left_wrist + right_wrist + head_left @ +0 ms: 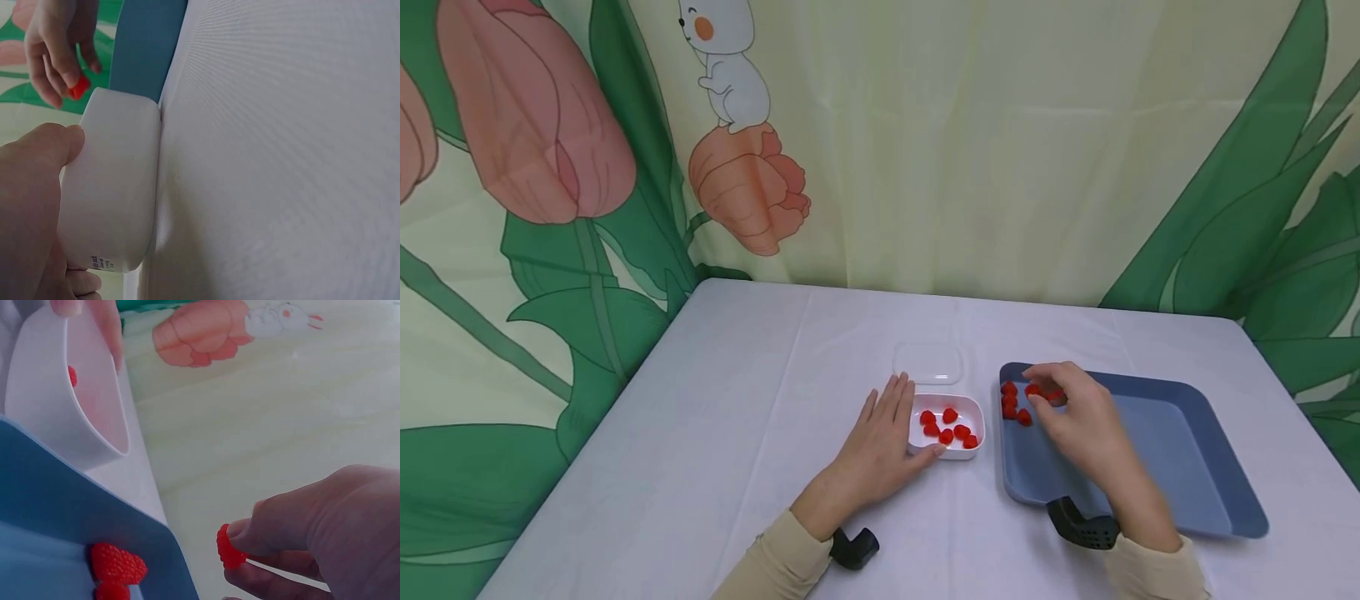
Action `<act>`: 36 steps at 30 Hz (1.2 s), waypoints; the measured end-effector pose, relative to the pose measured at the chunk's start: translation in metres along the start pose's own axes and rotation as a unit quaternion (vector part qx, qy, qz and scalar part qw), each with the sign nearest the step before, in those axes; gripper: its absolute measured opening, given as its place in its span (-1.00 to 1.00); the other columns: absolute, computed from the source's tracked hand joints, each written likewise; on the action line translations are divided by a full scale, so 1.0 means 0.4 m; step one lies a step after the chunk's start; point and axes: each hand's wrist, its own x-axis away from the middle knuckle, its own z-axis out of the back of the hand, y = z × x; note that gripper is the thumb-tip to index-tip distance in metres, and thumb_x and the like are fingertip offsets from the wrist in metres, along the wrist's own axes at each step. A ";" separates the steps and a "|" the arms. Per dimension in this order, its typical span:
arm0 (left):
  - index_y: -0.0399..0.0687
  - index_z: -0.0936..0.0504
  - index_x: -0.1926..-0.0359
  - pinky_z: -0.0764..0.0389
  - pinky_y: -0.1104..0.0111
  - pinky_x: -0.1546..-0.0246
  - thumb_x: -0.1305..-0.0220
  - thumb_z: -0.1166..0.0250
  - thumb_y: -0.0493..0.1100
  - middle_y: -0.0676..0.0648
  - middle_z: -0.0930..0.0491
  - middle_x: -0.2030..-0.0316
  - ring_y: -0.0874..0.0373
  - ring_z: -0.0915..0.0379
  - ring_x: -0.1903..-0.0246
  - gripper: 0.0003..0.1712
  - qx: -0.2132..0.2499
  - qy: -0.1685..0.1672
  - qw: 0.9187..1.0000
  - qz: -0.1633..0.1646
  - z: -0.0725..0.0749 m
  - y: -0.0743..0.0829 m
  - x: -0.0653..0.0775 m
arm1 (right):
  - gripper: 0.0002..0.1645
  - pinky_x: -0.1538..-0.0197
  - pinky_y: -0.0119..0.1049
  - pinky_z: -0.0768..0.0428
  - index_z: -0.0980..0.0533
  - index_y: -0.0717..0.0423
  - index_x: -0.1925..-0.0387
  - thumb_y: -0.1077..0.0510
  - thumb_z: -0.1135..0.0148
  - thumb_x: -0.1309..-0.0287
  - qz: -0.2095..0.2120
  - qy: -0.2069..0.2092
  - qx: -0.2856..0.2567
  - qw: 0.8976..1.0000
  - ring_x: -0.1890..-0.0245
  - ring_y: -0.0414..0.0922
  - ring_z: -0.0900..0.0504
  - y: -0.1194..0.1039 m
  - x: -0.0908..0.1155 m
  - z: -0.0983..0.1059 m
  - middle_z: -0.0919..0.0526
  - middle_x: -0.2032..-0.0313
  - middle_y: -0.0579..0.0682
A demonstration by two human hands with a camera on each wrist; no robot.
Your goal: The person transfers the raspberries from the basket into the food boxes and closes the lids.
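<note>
My left hand (880,450) holds a small white container (958,455) at its left side, fingers fairly straight along the wall and the thumb (65,140) over the front rim. Several red raspberries (950,414) lie inside. Above the left part of a blue-grey tray (1180,450), my right hand (1082,421) pinches one raspberry (229,549) between thumb and fingers. More raspberries (1009,403) lie in the tray's left end, close to its wall; the right hand may hide others there.
A clear plastic lid (928,364) lies on the white tablecloth (775,400) just behind the container. The tray's raised rim stands right of the container with a narrow gap between. A printed curtain (955,167) hangs behind the table.
</note>
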 end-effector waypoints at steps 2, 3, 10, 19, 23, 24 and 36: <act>-0.15 0.06 -0.56 0.05 -0.04 -0.54 -0.26 -0.14 0.38 -0.12 0.05 -0.57 -0.02 0.21 -0.58 0.11 -0.001 0.004 1.000 -0.002 0.001 0.000 0.000 | -0.61 0.12 0.04 -0.68 -0.59 0.18 0.00 0.40 -0.33 -0.09 0.007 0.000 -0.002 1.000 0.16 0.02 -0.62 -0.006 0.000 -0.005 -0.65 0.12 0.11; -0.15 0.06 -0.56 0.05 -0.03 -0.54 -0.27 -0.14 0.38 -0.12 0.06 -0.57 -0.02 0.21 -0.58 0.11 -0.002 0.005 1.000 -0.003 0.000 0.001 0.000 | -0.61 0.12 0.03 -0.68 -0.59 0.18 0.01 0.41 -0.33 -0.08 0.010 0.000 -0.005 1.000 0.17 0.02 -0.62 -0.009 0.000 -0.008 -0.65 0.13 0.11; -0.15 0.06 -0.56 0.04 -0.04 -0.54 -0.26 -0.16 0.37 -0.12 0.05 -0.57 -0.02 0.20 -0.58 0.11 -0.001 -0.001 1.000 0.002 0.003 -0.001 0.003 | -0.62 0.11 0.02 -0.69 -0.61 0.17 0.05 0.42 -0.36 -0.05 0.025 -0.011 -0.011 1.000 0.19 -0.03 -0.61 -0.027 0.001 -0.036 -0.65 0.16 0.07; -0.14 0.07 -0.56 0.05 -0.04 -0.54 -0.27 -0.13 0.39 -0.12 0.06 -0.58 -0.01 0.21 -0.58 0.11 0.000 -0.001 1.000 0.000 0.003 -0.004 0.002 | -0.60 0.21 -0.19 -0.73 -0.61 0.18 0.06 0.40 -0.41 -0.01 0.063 -0.029 -0.015 0.997 0.25 -0.13 -0.60 -0.056 0.000 -0.063 -0.65 0.17 0.03; -0.15 0.06 -0.56 0.05 -0.04 -0.54 -0.26 -0.14 0.39 -0.12 0.05 -0.57 -0.01 0.20 -0.58 0.12 -0.001 0.002 1.000 -0.004 0.006 -0.001 0.001 | -0.57 0.25 -0.33 -0.70 -0.61 0.15 0.05 0.38 -0.44 0.02 0.058 -0.039 -0.019 0.997 0.30 -0.17 -0.56 -0.065 0.001 -0.071 -0.63 0.18 0.02; -0.15 0.05 -0.56 0.04 -0.05 -0.54 -0.25 -0.15 0.39 -0.12 0.05 -0.57 -0.01 0.19 -0.58 0.12 -0.003 0.003 1.000 -0.004 0.007 -0.001 0.000 | -0.56 0.26 -0.34 -0.70 -0.61 0.14 0.05 0.38 -0.45 0.03 0.059 -0.041 -0.020 0.997 0.30 -0.18 -0.54 -0.066 0.000 -0.074 -0.63 0.19 0.00; -0.16 0.06 -0.56 0.03 -0.06 -0.53 -0.25 -0.15 0.39 -0.12 0.06 -0.58 -0.01 0.20 -0.58 0.13 -0.011 -0.001 1.000 -0.007 0.004 -0.003 0.000 | -0.56 0.17 -0.22 -0.73 -0.62 0.12 0.07 0.37 -0.48 0.06 0.082 -0.045 -0.029 0.995 0.20 -0.16 -0.63 -0.078 0.006 -0.122 -0.65 0.17 -0.02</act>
